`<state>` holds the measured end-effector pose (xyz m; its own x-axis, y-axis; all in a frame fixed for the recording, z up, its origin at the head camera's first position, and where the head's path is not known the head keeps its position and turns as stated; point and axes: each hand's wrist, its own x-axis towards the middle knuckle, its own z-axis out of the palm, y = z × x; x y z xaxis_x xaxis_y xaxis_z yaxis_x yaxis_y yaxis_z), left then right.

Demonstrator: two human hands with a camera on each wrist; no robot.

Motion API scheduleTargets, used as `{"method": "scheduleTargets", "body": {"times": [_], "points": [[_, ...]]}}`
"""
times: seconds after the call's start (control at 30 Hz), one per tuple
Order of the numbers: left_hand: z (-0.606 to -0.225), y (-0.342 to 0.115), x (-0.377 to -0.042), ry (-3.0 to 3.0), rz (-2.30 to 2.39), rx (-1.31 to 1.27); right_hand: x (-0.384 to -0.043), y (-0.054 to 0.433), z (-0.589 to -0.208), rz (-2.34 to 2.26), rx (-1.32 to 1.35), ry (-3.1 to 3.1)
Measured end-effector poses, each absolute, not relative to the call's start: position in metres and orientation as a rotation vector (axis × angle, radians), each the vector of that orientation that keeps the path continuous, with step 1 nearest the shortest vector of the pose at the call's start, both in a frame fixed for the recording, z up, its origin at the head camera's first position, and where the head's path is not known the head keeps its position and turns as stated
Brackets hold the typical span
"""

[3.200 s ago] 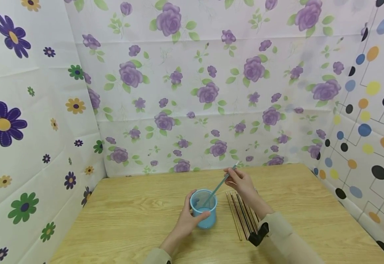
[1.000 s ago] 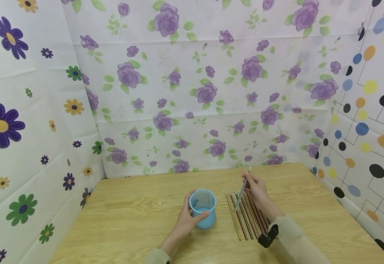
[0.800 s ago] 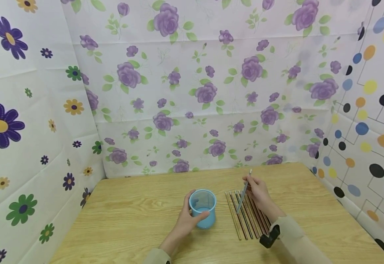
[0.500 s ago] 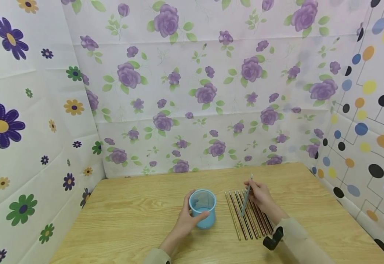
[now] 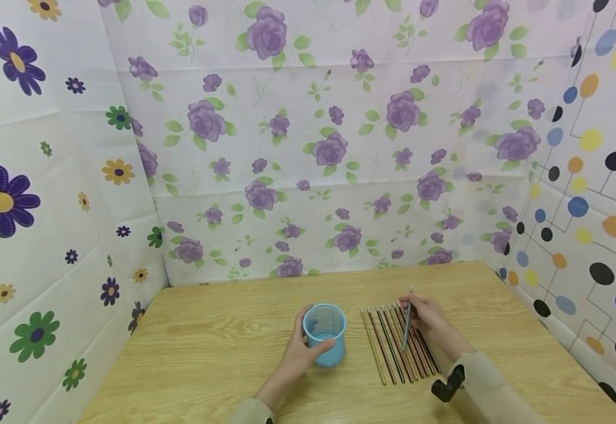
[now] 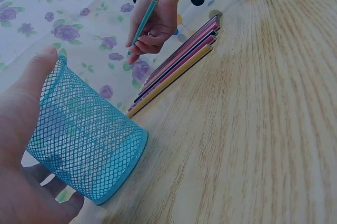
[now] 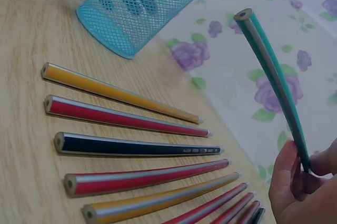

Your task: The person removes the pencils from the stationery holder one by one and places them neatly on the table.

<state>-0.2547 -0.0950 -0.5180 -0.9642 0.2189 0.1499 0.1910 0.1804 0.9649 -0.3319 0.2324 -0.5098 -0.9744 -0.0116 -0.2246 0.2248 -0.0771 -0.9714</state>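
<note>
My left hand (image 5: pixel 298 358) grips a light blue mesh pencil cup (image 5: pixel 334 354), its thumb near the rim and fingers round the far side. The cup stands upright on the table with nothing visible inside. To the right, my right hand (image 5: pixel 434 323) pinches a teal pencil (image 5: pixel 407 327) near its far end. In the right wrist view this teal pencil (image 7: pixel 274 74) tilts above the table, its flat unsharpened end free. Below it lies a row of several pencils, among them a yellow pencil (image 7: pixel 121 92), a red pencil (image 7: pixel 126 116) and a black pencil (image 7: pixel 137 145), roughly parallel.
The wooden table (image 5: pixel 223 353) has a floral cloth (image 5: pixel 308 147) hanging behind it. A daisy-print cloth hangs at left and a dotted cloth (image 5: pixel 583 247) at right. A black device (image 5: pixel 448 384) is strapped at my right wrist.
The teal pencil's lower end was inside the cup at first; it came out and moved right, swinging more upright over the row's right part. My left hand and the cup stay put.
</note>
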Motion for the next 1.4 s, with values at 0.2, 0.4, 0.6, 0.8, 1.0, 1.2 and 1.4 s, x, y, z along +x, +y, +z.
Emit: {"method": "scheduleTargets", "body": {"times": [0.2,0.4,0.6,0.8,1.0,1.2,1.4], "points": [[-0.518,-0.095,-0.255,2.386,1.956,0.419,-0.332,0.242,-0.510,-2.158,0.213,1.975],[-0.518,-0.095,-0.255,2.384,1.961,0.422,-0.334,0.254,-0.511,-2.095,0.205,2.001],[-0.518,-0.095,-0.254,2.391,1.956,0.424,-0.335,0.263,-0.511,-2.035,0.195,2.019],[-0.518,-0.095,-0.254,2.391,1.950,0.443,-0.336,0.273,-0.513,-2.018,0.144,1.999],[-0.518,-0.096,-0.255,2.394,1.950,0.449,-0.339,0.279,-0.516,-1.976,0.101,2.025],[-0.518,-0.096,-0.254,2.398,1.956,0.441,-0.342,0.281,-0.520,-1.947,0.126,2.083],[-0.517,-0.096,-0.254,2.404,1.960,0.439,-0.344,0.281,-0.523,-1.899,0.135,2.158]]}}
